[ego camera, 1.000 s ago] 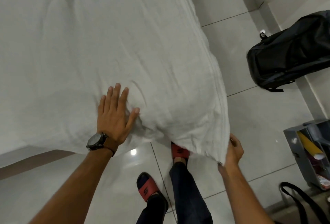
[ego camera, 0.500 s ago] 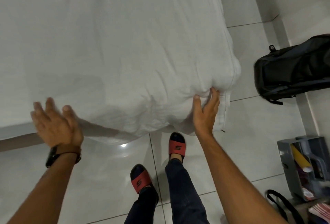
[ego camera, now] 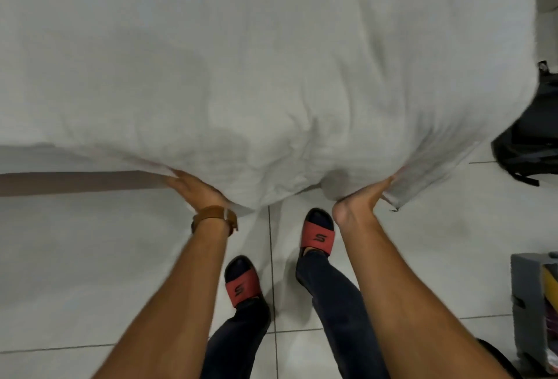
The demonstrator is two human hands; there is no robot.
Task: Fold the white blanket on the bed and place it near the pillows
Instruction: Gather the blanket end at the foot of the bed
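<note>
Both hands under near hem of white blanket [ego camera: 271, 70], which overhangs foot edge of bed [ego camera: 69, 182]. Left hand [ego camera: 196, 190] slid beneath hem, fingers hidden by cloth; right hand [ego camera: 362, 200] likewise, palm up. Grasp or flat support: cannot tell for either. Judged: placed apart to raise hem evenly for first fold toward pillows (not in view). Below hands, red-strapped slides [ego camera: 317, 235] marked "S". Backpack [ego camera: 525, 149] right of right hand.
</note>
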